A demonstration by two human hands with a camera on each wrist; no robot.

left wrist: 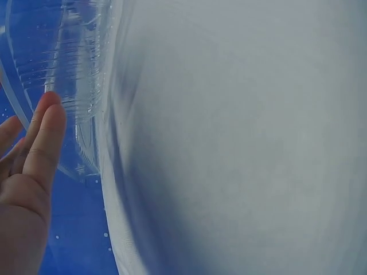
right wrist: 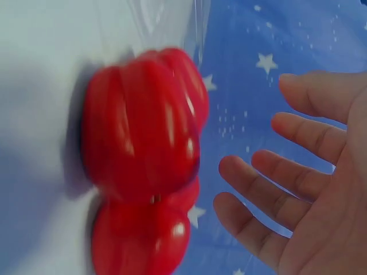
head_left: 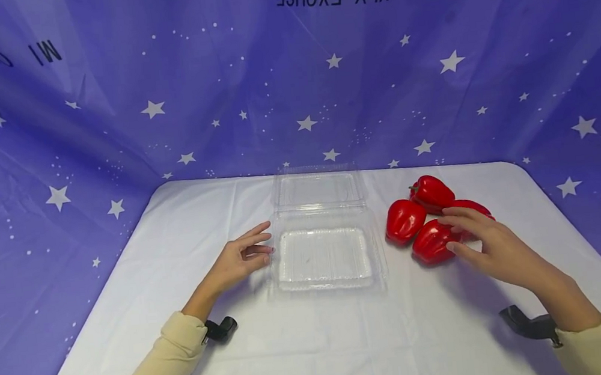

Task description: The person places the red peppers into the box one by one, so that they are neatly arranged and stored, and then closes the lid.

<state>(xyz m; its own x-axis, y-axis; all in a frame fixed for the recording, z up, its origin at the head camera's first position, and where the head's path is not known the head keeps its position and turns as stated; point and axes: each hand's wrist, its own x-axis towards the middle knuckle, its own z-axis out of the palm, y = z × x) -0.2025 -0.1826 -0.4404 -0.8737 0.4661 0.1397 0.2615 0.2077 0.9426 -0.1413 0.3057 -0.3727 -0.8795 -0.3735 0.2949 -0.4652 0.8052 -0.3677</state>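
A clear plastic clamshell box lies on the white cloth with its lid folded back toward the wall. At its left edge is my left hand, fingers loosely extended and fingertips right at the rim. Several red bell peppers sit clustered to the right of the box, one showing a green stem. My right hand hovers over the nearest pepper and partly covers another behind it. In the right wrist view its fingers are spread apart from the peppers, with nothing held.
The table is covered in white cloth. A blue-purple curtain with white stars and lettering stands behind it and along both sides. A black wrist mount sits by the left cuff and another by the right cuff.
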